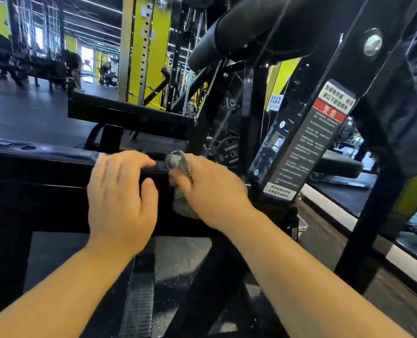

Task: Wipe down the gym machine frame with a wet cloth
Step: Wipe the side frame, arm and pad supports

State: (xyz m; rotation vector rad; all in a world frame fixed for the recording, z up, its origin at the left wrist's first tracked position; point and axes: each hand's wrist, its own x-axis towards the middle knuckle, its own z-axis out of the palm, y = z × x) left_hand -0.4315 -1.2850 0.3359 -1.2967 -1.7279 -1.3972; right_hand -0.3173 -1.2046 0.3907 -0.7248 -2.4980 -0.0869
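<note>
The left hand [119,191] grasps the black frame [44,172], fingers curled over its top edge. Just beside it, the right hand [210,191] clenches the grey cloth [178,162] against the same bar. A warning label [307,147] sits on the upright at right.

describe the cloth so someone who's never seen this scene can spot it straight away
Find the black horizontal frame bar crossing the middle of the view, left of the slanted red-and-white warning label. The cloth is bunched in the right hand, pressed against that bar. It is the only grey, bumpy-textured thing against the black metal.
</note>
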